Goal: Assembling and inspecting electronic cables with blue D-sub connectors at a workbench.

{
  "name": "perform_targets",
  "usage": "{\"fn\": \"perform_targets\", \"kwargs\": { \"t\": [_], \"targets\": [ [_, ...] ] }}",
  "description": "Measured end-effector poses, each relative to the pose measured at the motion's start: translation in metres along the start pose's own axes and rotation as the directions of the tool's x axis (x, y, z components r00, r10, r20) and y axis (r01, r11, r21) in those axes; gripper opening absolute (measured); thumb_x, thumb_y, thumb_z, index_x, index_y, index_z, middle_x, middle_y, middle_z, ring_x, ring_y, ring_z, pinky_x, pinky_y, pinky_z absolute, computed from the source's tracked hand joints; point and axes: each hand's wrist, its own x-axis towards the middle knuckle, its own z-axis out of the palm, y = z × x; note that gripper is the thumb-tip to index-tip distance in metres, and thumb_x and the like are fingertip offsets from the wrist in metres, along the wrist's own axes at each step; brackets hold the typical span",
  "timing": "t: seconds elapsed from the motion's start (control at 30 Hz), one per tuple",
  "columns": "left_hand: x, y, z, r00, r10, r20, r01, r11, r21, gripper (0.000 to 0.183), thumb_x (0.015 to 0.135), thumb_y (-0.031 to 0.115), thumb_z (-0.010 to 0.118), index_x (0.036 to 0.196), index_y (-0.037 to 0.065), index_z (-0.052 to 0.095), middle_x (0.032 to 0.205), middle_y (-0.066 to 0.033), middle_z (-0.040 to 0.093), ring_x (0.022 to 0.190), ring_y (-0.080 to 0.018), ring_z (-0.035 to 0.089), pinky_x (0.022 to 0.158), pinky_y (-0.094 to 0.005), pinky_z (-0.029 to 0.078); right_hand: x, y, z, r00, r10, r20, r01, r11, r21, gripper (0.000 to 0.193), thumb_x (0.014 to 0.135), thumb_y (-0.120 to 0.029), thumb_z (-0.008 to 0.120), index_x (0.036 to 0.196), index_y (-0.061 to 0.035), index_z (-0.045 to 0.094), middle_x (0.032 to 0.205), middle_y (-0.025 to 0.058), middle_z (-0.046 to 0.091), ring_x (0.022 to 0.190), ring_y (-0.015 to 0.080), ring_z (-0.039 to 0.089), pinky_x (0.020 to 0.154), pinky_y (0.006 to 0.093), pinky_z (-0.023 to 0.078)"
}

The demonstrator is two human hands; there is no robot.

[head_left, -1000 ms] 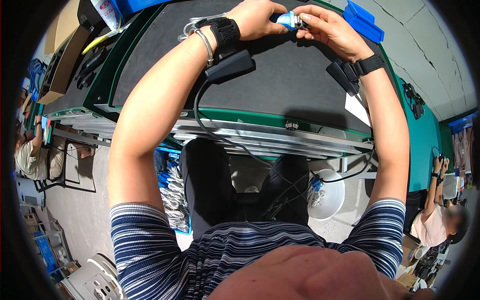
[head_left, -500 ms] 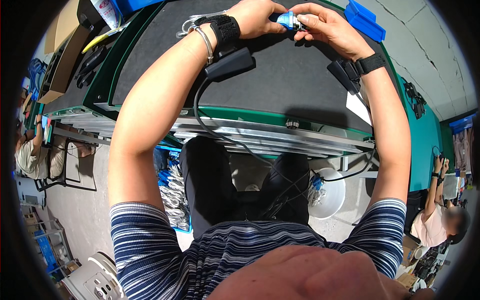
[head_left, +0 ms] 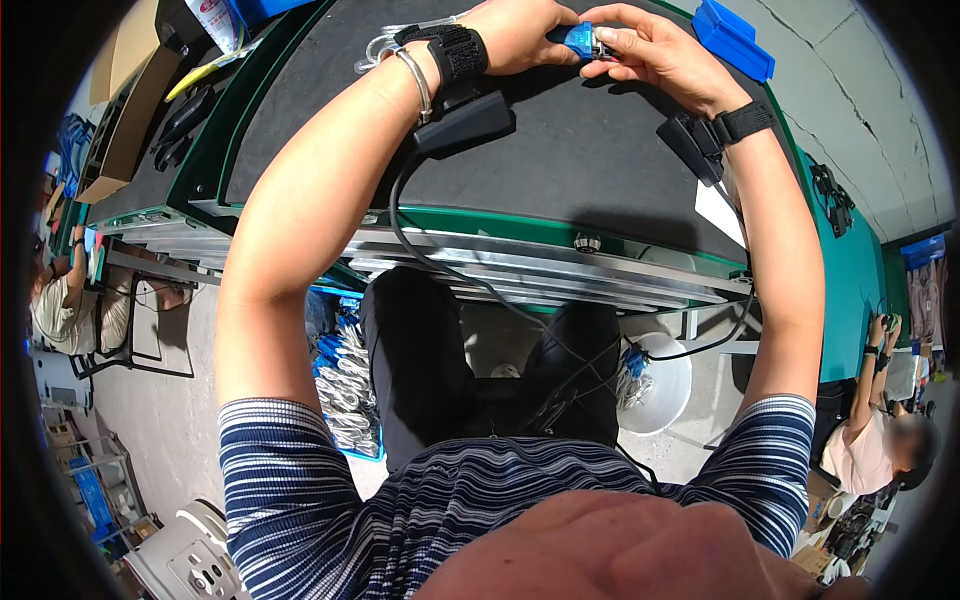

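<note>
At the far side of the dark mat, both hands meet on a small blue cable plug (head_left: 576,40). My left hand (head_left: 520,36) is closed on its blue body from the left. My right hand (head_left: 655,58) pinches its metal-and-dark end between thumb and fingers. Clear, silvery cable (head_left: 385,48) lies looped behind my left wrist, apparently running to the plug under the hand. The plug's finer details are too small to make out.
The dark mat (head_left: 560,150) covers the green-edged bench. A blue bin (head_left: 732,40) stands at the far right, a cardboard box (head_left: 120,140) at the far left. Below are a blue crate of coiled cables (head_left: 345,390) and a white bucket (head_left: 668,385). Black leads hang from both wrist straps.
The plug has tilted slightly between my hands, and my left wrist has shifted a little to the right. Both hands keep their hold.
</note>
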Motion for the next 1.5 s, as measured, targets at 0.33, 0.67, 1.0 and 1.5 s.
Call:
{"fn": "perform_targets", "kwargs": {
  "t": [0.33,0.67,1.0,1.5],
  "targets": [
    [0.001,-0.003,0.003,0.999,0.027,-0.023,-0.027,1.0,-0.011,0.041,0.088,0.018,0.074,0.123,0.0,0.066,0.108,-0.027,0.07,0.103,-0.0417,0.069,0.089,-0.043,0.055,0.003,0.014,-0.014,0.998,0.051,0.027,-0.037,0.927,-0.372,0.05,0.102,-0.053,0.057,0.105,-0.0037,0.064,0.082,0.0049,0.07,0.068,0.0051,0.066,0.061,0.0155,0.049],
    [0.0,0.0,0.001,0.999,0.026,-0.034,-0.025,0.999,0.03,0.039,0.087,0.019,0.075,0.121,0.0,0.067,0.106,-0.0268,0.071,0.102,-0.042,0.069,0.087,-0.0445,0.055,0.003,0.011,-0.007,0.999,-0.023,0.045,0.039,0.917,-0.398,0.053,0.102,-0.057,0.054,0.095,-0.0053,0.063,0.067,-0.0017,0.062,0.055,0.0026,0.056,0.054,0.0155,0.043],
    [-0.001,0.011,-0.003,0.999,0.001,-0.046,0.0,1.0,0.028,0.034,0.088,0.02,0.074,0.117,0.002,0.069,0.103,-0.0257,0.071,0.099,-0.0418,0.069,0.084,-0.0456,0.055,0.004,0.013,-0.008,0.999,-0.032,0.01,0.033,0.9,-0.435,0.046,0.105,-0.052,0.052,0.094,-0.0086,0.063,0.068,-0.004,0.061,0.058,0.0014,0.055,0.053,0.0162,0.041],
    [0.0,0.004,-0.002,0.998,-0.037,-0.04,0.038,0.999,0.013,0.046,0.091,0.032,0.073,0.125,0.002,0.066,0.108,-0.0274,0.071,0.102,-0.0413,0.069,0.088,-0.0446,0.056,0.016,0.026,-0.031,0.996,0.076,-0.045,-0.076,0.997,0.011,0.044,0.107,-0.045,0.049,0.099,-0.0052,0.066,0.079,0.0065,0.071,0.062,0.0133,0.067,0.058,0.0235,0.054]
  ]
}}
